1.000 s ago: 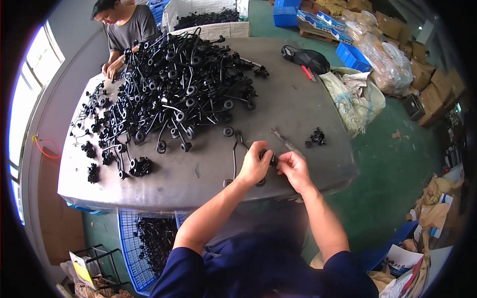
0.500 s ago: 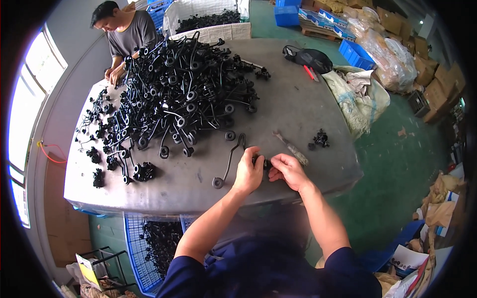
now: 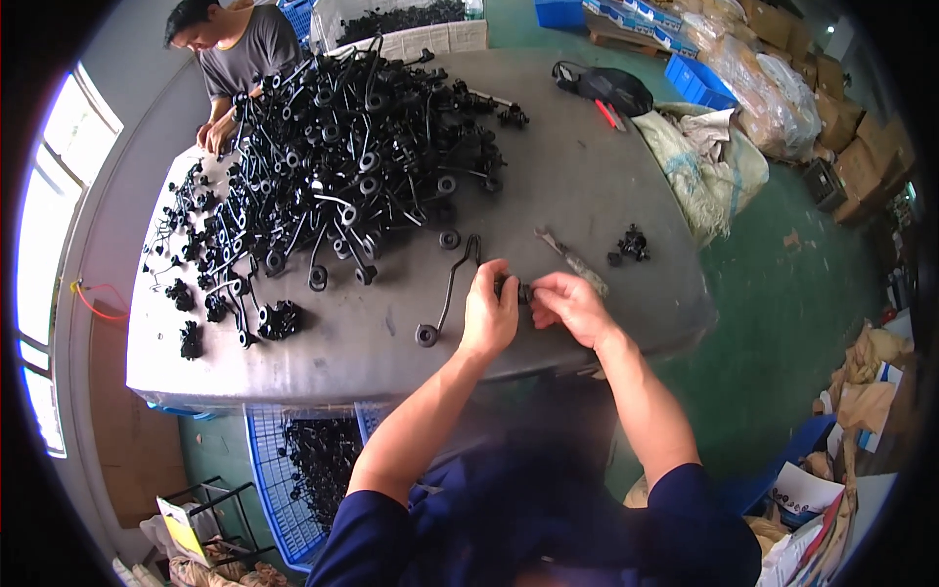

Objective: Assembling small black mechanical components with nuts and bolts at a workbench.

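Centrally, we see the person's two hands meeting over the near part of the grey table (image 3: pixel 626 186). The left hand (image 3: pixel 492 311) has its thumb and fingers closed about a small dark piece (image 3: pixel 523 293), which shows in the gap between the two hands. The right hand (image 3: pixel 574 309) has its thumb and fingertips drawn narrow at the right end of this piece; whether they grip it or merely touch it, we cannot tell. Just left of the left hand we note a bent rod (image 3: pixel 451 293), black and slender, with a thick end ring (image 3: pixel 426 336) lying on the tabletop. Its other limb passes behind the fingers, so we cannot tell whether it joins the dark piece.

We judge the rod light and stiff, probably metal, and hardly fragile; its smooth round shaft may roll in a loose grip. The ring looks rubbery, a little yielding and less slippery. We would take hold of the rod along its straight limb, steadying it near the bend, and pinch the dark piece at its sides.

Nearby we observe a pale-handled tool (image 3: pixel 577 264), a cluster of black parts (image 3: pixel 634 245) and, beyond, a large heap of similar rods (image 3: pixel 342 166).
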{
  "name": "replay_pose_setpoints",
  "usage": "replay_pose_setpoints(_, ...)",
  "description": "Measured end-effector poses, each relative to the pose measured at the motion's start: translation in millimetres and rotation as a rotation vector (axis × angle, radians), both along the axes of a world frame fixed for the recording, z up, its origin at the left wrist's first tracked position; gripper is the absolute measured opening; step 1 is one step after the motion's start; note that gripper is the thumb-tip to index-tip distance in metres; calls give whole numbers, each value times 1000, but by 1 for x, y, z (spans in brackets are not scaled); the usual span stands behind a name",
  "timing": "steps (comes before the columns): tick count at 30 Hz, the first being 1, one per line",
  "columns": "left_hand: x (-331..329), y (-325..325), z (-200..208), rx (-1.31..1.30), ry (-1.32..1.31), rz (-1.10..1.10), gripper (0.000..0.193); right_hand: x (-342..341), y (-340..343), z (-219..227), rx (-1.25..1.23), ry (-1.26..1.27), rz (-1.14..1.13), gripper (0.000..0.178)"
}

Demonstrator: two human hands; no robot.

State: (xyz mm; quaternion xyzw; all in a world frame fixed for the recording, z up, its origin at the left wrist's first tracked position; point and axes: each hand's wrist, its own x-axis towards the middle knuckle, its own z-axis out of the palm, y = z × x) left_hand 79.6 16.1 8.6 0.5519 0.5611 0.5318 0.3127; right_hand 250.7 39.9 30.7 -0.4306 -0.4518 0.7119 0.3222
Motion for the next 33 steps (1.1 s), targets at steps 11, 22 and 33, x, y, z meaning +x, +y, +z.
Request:
replay_pose_setpoints(11, 1, -1, 2, -46, -37, 2, 28, -2, -5, 1, 45, 126, -94, 22)
replay_pose_setpoints(22, 2, -2, 0, -72, -67, 1, 29, 4, -3, -12, 126, 129, -157, 19)
replay_pose_setpoints(33, 7, -5, 3, 19, 212, -30, 39, -5, -21, 8, 1098, -773, -158, 44)
